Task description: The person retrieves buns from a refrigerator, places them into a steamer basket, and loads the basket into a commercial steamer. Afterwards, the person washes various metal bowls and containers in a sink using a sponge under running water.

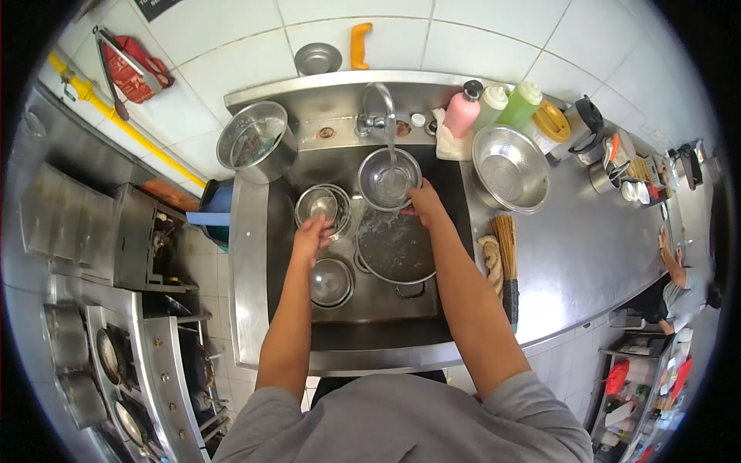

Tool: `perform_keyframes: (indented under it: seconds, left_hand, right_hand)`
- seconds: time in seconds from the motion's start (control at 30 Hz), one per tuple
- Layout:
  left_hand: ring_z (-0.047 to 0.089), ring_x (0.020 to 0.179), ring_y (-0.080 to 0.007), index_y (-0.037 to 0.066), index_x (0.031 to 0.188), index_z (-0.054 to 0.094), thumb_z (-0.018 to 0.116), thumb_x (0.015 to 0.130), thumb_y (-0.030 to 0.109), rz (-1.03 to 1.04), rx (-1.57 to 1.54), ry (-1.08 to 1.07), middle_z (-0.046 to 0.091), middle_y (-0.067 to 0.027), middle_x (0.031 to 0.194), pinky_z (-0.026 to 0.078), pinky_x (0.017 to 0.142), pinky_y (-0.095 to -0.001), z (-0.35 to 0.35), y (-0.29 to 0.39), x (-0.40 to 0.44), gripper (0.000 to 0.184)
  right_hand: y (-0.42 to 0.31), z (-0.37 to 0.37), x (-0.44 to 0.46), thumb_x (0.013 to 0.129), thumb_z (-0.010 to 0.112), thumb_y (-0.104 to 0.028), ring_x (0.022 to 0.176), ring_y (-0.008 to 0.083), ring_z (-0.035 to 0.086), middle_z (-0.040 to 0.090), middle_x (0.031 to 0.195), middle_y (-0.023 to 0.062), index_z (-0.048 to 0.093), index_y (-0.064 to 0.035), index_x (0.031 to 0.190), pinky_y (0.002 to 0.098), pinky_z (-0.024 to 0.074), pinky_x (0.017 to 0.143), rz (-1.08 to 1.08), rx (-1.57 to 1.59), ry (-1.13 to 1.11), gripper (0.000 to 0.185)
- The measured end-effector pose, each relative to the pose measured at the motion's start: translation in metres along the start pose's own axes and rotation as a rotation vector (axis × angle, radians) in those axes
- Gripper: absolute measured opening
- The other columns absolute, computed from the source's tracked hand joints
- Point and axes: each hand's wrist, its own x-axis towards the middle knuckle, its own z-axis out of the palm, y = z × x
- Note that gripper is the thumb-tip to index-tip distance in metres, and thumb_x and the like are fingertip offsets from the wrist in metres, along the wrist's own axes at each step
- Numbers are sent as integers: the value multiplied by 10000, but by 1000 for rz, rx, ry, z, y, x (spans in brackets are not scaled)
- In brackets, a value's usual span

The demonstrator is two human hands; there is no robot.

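Observation:
Under the stream from the faucet (376, 108), my right hand (421, 202) grips the rim of a metal bowl (388, 179) with water in it. Below that bowl stands a large pot (397, 251) filled with water. My left hand (312, 234) is at the near edge of a stack of bowls (322, 207) on the left side of the sink (363, 324); its fingers look apart and touch or hover over the rim. Another small stack of bowls (331, 282) sits nearer to me, below my left hand.
A tall metal pot (256, 143) stands on the sink's back left corner. To the right are a colander (510, 168), a pink bottle (463, 109), squeeze bottles and a straw brush (505, 255). Another person (683, 282) is at the far right counter. Stoves line the left.

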Motion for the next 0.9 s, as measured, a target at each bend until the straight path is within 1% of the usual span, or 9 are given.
perform_keyframes:
  seconds: [0.07, 0.1, 0.13, 0.27, 0.37, 0.5, 0.6, 0.8, 0.9]
  left_hand:
    - [617, 1057, -228, 39, 1145, 673, 633, 900, 332, -40, 392, 242, 676, -159, 1113, 505, 884, -383, -44, -100, 27, 384]
    - [573, 1180, -310, 32, 1267, 592, 643, 864, 305, -24, 1009, 252, 626, -170, 1243, 462, 974, -446, -74, -168, 57, 489]
    - [499, 1262, -384, 50, 1383, 482, 660, 836, 330, -342, 839, 412, 521, -192, 1385, 408, 1041, -488, -67, -175, 32, 640]
    - [509, 1231, -362, 53, 1472, 321, 706, 806, 319, -862, 392, 508, 443, -189, 1433, 405, 1032, -489, -74, -283, 40, 813]
    - [548, 1161, -325, 3, 1460, 288, 721, 801, 251, -446, -65, 500, 475, -220, 1361, 455, 952, -508, -66, -300, 20, 827]
    - [613, 1090, -375, -87, 1331, 415, 690, 872, 215, -671, -134, 655, 518, -254, 1323, 501, 908, -516, -40, -203, 3, 614]
    - [644, 1007, -394, -47, 1308, 420, 665, 864, 129, -537, 84, 413, 610, -227, 1172, 513, 852, -559, -41, -204, 27, 537]
    - [629, 1014, -448, 32, 1314, 460, 629, 818, 84, -262, 856, 596, 621, -268, 1156, 527, 885, -481, -53, -204, 33, 527]
    - [649, 1005, -401, 91, 1298, 522, 594, 833, 79, -192, 875, 610, 620, -231, 1190, 524, 879, -478, -68, -215, 33, 470]
  right_hand:
    - [14, -4, -4, 853, 600, -112, 793, 212, 672, 662, 1029, 121, 551, -30, 1241, 360, 554, 590, 57, -103, -109, 399]
    - [16, -6, -3, 863, 602, -121, 789, 211, 668, 660, 1025, 117, 546, -29, 1238, 358, 549, 583, 103, -201, -209, 390]
    - [24, -7, 4, 863, 602, -121, 789, 211, 668, 660, 1025, 117, 546, -29, 1238, 358, 549, 583, 98, -202, -216, 390]
    - [45, 5, 8, 866, 620, -111, 803, 207, 653, 657, 1031, 105, 567, -44, 1226, 357, 529, 591, 36, 108, 21, 370]
    - [37, 12, 5, 865, 636, -94, 826, 204, 646, 665, 1011, 87, 596, -55, 1200, 362, 524, 647, 36, 132, 20, 340]
    - [34, 15, 5, 873, 668, -115, 886, 215, 638, 668, 1027, 76, 612, -57, 1177, 383, 523, 752, 7, 249, -7, 314]
    - [40, 17, 10, 888, 675, -130, 888, 206, 637, 669, 1007, 66, 615, -61, 1171, 377, 523, 749, -72, 316, 78, 298]
    - [29, 18, 0, 907, 668, -210, 905, 198, 654, 686, 944, 49, 622, -83, 1135, 418, 540, 702, -57, 455, -18, 265]
    - [75, -5, 37, 918, 556, -399, 718, 210, 648, 682, 905, 96, 605, -62, 1175, 268, 480, 515, 277, 703, 38, 426]
